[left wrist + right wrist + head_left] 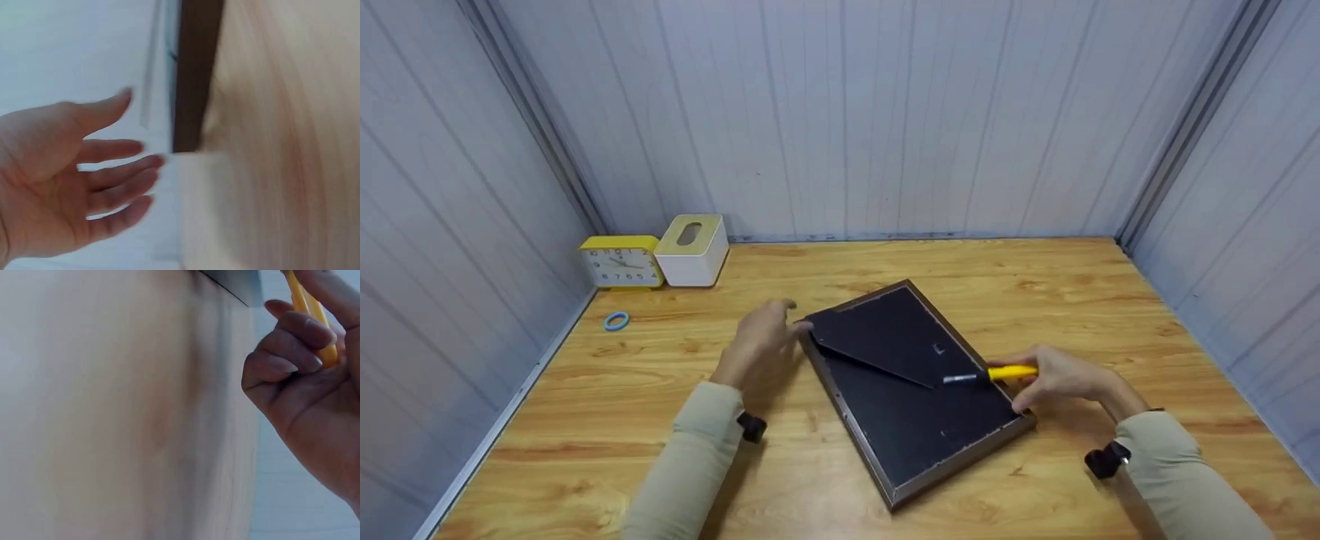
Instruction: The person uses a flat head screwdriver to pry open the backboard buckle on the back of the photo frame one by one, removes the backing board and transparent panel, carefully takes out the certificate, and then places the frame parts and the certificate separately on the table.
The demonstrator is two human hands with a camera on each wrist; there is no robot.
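A picture frame (885, 420) lies face down on the wooden table, its black back and folded stand leg (877, 341) facing up. Beside its upper left corner is my left hand (761, 337), the thumb at the corner in the head view. In the left wrist view the fingers of this hand (73, 185) are spread and hold nothing; the frame's brown edge (194, 79) is just past them. My right hand (1061, 375) grips a yellow-handled tool (1012, 372) at the frame's right side. Its thin silvery end points left over the black back.
A yellow alarm clock (622, 262) and a white tissue box (690, 255) with a wood-toned lid stand at the back left. A light blue ring (616, 321) lies in front of the clock. Pale panel walls (840, 120) enclose the table (1035, 292) at the back and sides.
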